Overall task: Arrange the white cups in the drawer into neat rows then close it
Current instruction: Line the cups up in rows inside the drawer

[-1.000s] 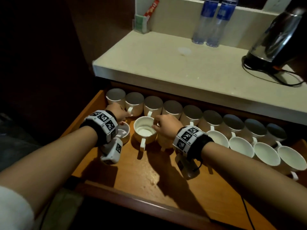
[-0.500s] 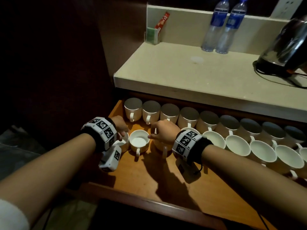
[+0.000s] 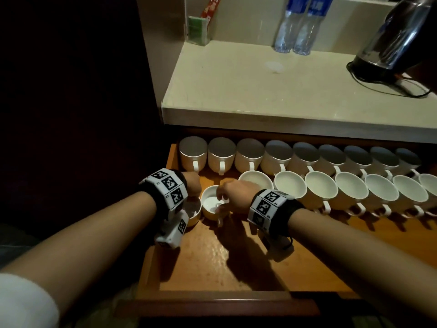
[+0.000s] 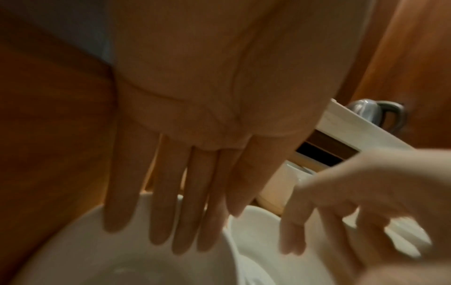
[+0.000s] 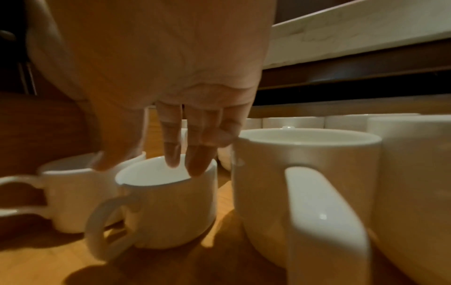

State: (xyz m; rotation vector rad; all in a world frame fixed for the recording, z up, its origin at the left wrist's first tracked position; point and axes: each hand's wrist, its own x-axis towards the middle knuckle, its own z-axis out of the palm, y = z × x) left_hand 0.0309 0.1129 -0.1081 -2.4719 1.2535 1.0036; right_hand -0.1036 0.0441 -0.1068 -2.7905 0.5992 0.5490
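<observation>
A: Where are the cups?
B: White, handled, in the open drawer: two rows, plus two loose cups at the left end.
A: Hands?
B: Left hand straight-fingered over one rim; right hand fingers dipping into the other, loosely spread.
A: Room?
B: Bare wood toward the front edge.

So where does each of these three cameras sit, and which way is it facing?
Head: above, looking forward and down at the open drawer, cup rows and counter; both forearms, left hand and right hand show.
Left wrist: under the palm, looking along straight fingers into the leftmost cup.
Right wrist: low in the drawer, looking along the fingers dipping into the second cup.
Shared: both wrist views show both of these cups.
</observation>
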